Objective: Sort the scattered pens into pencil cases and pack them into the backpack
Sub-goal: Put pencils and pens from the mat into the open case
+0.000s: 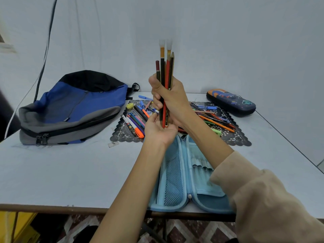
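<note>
A white table (70,172) bears two black lace mats (121,135); a dark cable (46,50) hangs down the wall (228,41) behind.

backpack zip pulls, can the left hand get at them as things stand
Probably yes: the left hand only cups the ends of the pencil bundle, holds nothing, and bare table lies between it and the zip pulls.

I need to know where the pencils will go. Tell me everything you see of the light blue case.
The light blue case lies unzipped and spread flat at the table's near edge, partly under both forearms. Its left half has a mesh pocket, its right half elastic loops. It looks like padded fabric; no pens show inside.
</note>
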Available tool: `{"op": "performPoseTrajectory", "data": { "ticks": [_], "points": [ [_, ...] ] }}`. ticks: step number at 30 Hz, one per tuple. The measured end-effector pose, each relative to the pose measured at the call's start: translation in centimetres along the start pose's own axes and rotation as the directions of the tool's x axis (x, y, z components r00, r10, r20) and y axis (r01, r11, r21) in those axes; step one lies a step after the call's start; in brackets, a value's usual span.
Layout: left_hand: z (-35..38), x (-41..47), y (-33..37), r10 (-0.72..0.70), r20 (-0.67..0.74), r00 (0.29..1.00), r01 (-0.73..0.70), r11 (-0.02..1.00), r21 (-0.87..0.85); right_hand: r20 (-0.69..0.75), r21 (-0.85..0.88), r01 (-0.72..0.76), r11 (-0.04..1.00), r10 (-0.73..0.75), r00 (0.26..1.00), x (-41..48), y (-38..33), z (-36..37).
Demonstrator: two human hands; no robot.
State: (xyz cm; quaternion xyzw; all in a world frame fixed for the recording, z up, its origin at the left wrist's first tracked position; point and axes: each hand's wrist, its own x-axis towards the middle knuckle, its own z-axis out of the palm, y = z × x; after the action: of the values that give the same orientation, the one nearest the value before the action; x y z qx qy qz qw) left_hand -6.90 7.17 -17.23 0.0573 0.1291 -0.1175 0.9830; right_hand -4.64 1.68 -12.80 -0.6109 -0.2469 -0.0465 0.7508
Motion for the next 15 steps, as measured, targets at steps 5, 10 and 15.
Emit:
{"op": "performPoseTrajectory", "data": {
  "ticks": [5, 10, 15],
  "points": [
    [-0.02, -0.25, -0.17, -0.020, -0.040, 0.999, 0.017, 0.997, -0.069, 0.002, 0.007, 0.001, 1.000, -0.001, 1.000, -0.27, 0.37, -0.28],
    [-0.47, 0.05, -0.19, -0.045, -0.042, 0.998, 0.043, 0.998, -0.053, 0.033, 0.030, -0.068, 0.997, 0.067, 0.997, -0.41, 0.26, -0.24],
    [-0.68, 0.33, -0.33, -0.051, -0.034, 0.998, 0.049, 0.998, -0.048, -0.005, 0.033, -0.103, 0.994, 0.103, 0.995, -0.26, 0.20, -0.18]
  ]
}}
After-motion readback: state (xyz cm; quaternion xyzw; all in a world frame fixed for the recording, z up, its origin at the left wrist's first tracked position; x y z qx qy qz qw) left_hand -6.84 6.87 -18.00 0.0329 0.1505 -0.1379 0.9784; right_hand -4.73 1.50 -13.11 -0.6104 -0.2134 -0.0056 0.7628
